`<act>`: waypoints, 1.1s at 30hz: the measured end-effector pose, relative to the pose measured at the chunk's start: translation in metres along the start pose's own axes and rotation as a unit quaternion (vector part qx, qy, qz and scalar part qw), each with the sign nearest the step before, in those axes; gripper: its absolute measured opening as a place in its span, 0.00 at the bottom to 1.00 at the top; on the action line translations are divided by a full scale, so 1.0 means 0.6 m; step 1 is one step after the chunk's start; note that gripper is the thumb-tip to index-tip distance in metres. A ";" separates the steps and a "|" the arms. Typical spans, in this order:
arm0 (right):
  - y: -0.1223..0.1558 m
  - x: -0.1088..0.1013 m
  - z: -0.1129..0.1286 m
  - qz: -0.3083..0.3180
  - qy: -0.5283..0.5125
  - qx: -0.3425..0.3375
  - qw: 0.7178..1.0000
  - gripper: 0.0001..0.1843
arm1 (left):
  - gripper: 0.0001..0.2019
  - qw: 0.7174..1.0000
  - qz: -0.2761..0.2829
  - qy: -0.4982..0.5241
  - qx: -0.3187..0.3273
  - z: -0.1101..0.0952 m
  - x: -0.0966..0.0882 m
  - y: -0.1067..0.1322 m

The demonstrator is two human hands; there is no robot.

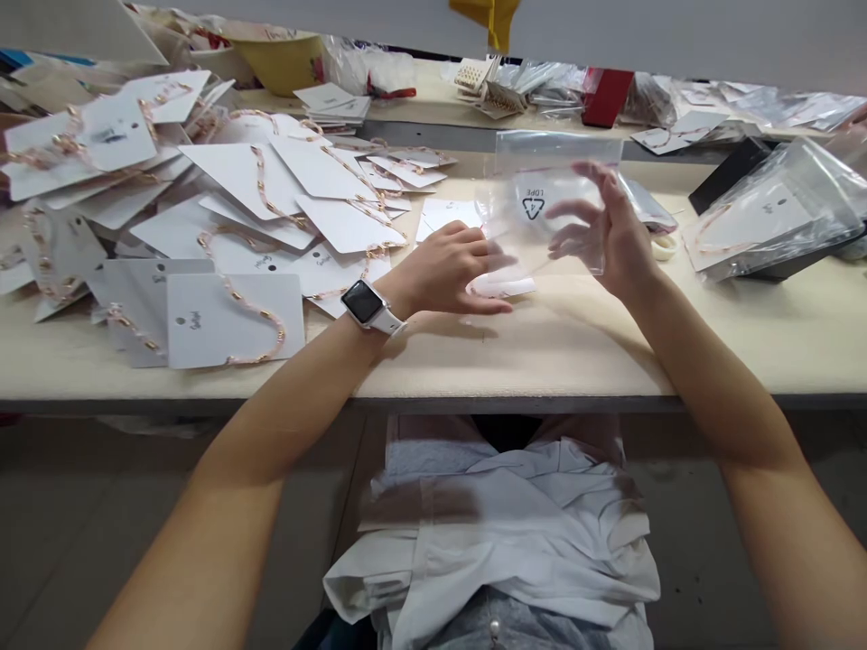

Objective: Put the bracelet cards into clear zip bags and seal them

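In the head view, a clear LDPE plastic bag point(535, 203) stands up above the cream table point(542, 352), in front of the person. The right hand point(602, 230) is open wide, with its fingers curved at the bag. The left hand point(440, 269) is narrow, fingers close together at the bag's lower edge; I cannot tell if it grips. On the left lie many white jewellery cards point(230, 316) with pale gold chains point(279, 338). Further back are a yellow bowl point(277, 63) and a black box point(731, 171).

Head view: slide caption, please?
Left hand and right hand at a clear LDPE bag above a cream table, beside white cards bearing gold-toned chains.
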State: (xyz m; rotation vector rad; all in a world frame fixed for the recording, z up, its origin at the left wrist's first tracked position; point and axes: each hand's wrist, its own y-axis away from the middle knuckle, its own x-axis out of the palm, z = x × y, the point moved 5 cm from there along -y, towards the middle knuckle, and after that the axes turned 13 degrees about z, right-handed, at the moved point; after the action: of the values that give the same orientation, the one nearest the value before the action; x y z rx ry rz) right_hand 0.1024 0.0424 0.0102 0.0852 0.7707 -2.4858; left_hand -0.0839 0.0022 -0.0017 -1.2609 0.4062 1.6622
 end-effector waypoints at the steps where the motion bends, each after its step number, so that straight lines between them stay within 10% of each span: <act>1: 0.001 0.001 0.004 -0.003 -0.017 -0.007 1.000 0.25 | 0.26 1.000 -0.008 -0.010 0.003 -0.002 -0.001 -0.001; 9: -0.006 -0.032 -0.038 -0.126 0.158 0.097 0.975 0.09 | 0.16 0.999 0.000 0.002 0.038 -0.012 0.003 -0.003; 12: 0.007 -0.031 -0.011 -0.201 0.342 -0.001 0.918 0.13 | 0.13 0.999 0.031 0.032 0.025 -0.020 0.004 -0.010; 16: 0.034 0.077 0.032 -0.069 0.560 -0.265 0.782 0.14 | 0.11 0.992 0.077 0.095 -0.010 -0.032 0.009 -0.023; 20: 0.058 0.175 0.016 0.097 0.630 -0.360 0.681 0.20 | 0.12 0.961 0.030 0.237 -0.136 -0.027 0.033 -0.013; 33: 0.065 0.187 0.007 0.148 0.644 -0.422 0.621 0.17 | 0.25 0.816 -0.083 0.362 -0.443 -0.093 0.089 -0.027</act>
State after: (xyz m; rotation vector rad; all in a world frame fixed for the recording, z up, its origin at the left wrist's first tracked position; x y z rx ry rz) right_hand 0.0263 -0.0396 -0.0295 1.5739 2.1260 -1.1362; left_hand -0.0392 -0.0048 -0.0664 -2.5650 -0.0952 1.1509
